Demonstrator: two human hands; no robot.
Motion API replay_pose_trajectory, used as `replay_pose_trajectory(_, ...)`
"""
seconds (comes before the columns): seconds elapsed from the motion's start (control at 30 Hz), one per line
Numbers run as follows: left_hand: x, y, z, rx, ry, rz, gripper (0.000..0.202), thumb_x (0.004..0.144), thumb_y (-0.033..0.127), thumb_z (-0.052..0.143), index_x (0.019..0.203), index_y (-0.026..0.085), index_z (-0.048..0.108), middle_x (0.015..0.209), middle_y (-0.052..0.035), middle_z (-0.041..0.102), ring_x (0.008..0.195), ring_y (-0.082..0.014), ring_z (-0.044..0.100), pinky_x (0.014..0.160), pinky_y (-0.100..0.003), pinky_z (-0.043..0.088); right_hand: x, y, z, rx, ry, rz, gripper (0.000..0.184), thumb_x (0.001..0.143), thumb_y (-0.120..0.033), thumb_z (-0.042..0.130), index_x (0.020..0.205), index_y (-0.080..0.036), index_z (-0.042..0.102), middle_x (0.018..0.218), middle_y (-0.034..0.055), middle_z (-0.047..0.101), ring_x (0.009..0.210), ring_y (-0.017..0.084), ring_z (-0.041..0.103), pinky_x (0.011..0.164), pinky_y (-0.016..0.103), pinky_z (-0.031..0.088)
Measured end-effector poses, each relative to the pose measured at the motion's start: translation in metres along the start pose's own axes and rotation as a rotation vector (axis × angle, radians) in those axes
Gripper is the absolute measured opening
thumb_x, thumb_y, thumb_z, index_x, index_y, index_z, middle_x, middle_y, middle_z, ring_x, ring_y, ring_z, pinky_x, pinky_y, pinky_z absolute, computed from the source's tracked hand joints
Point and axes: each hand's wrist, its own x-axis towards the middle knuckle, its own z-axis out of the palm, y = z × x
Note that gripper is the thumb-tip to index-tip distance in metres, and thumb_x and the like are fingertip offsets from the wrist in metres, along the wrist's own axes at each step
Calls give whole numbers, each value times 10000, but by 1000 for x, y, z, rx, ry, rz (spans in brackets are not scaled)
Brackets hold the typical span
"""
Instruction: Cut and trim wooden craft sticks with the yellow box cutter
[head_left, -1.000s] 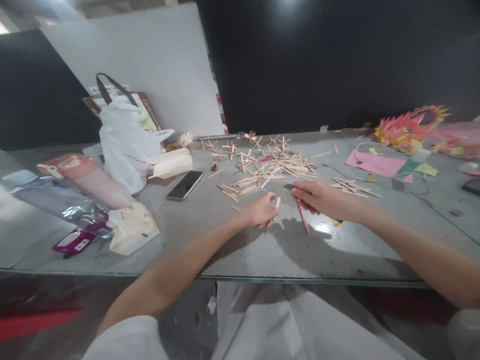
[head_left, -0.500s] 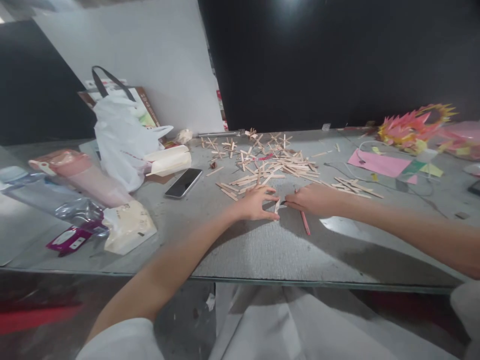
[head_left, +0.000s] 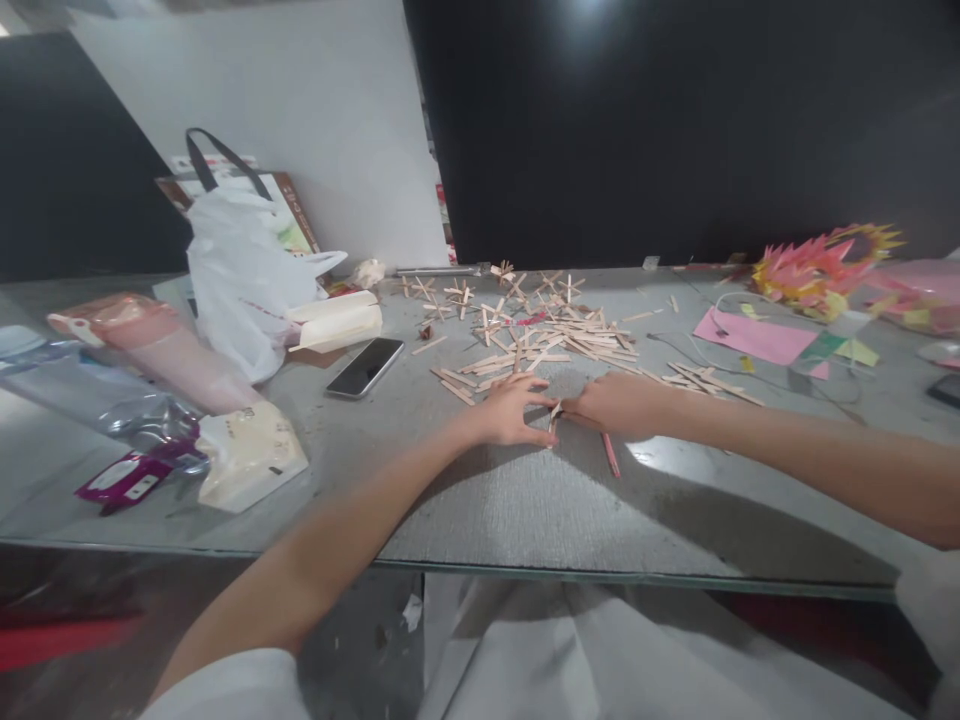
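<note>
My left hand (head_left: 513,410) rests on the grey table (head_left: 525,500) with thumb and forefinger pinched on a small wooden stick (head_left: 553,414). My right hand (head_left: 619,403) lies just to its right, closed around a red pencil (head_left: 610,455) whose lower end pokes out below the palm; its fingertips meet the same small stick. A heap of wooden sticks (head_left: 540,335) is spread just beyond both hands, with a smaller bunch of sticks (head_left: 705,380) to the right.
A black phone (head_left: 366,367) lies left of the heap, by a white plastic bag (head_left: 244,280) and several packets (head_left: 150,360). Pink paper (head_left: 750,337), a cable and spiky paper crafts (head_left: 817,265) sit at the right. A dark panel stands behind.
My right hand has moved left and down until its fingertips meet my left hand at the small stick. My left hand's fingers have spread forward over the stick.
</note>
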Motion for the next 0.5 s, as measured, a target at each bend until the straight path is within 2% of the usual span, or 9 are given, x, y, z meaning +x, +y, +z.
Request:
replay_pose_trajectory(0.2, 0, 1, 0, 1, 3, 2, 625, 763, 589, 886, 1311, 316, 763, 1607, -116, 532, 1553, -410, 380, 1274, -605, 259, 0, -4, -5, 71, -9, 28, 261, 1064, -225, 470, 1070, -172, 725, 691, 50, 654, 516, 153, 488, 566, 311, 285)
replay_pose_trajectory(0.37, 0, 2, -2, 7, -18, -9, 652, 777, 613, 866, 1340, 305, 751, 1620, -125, 513, 1559, -430, 359, 1278, -611, 240, 5, -8, -12, 98, -107, 68, 175, 986, -143, 569, 923, -190, 726, 669, 39, 623, 509, 137, 419, 577, 312, 284)
replay_pose_trajectory(0.5, 0, 2, -1, 16, -17, -16, 632, 769, 600, 877, 1320, 312, 761, 1616, -115, 517, 1553, -429, 373, 1282, -602, 238, 15, -8, -20, 45, -178, 25, 180, 920, -90, 610, 966, -195, 749, 731, 38, 662, 537, 131, 455, 567, 295, 279)
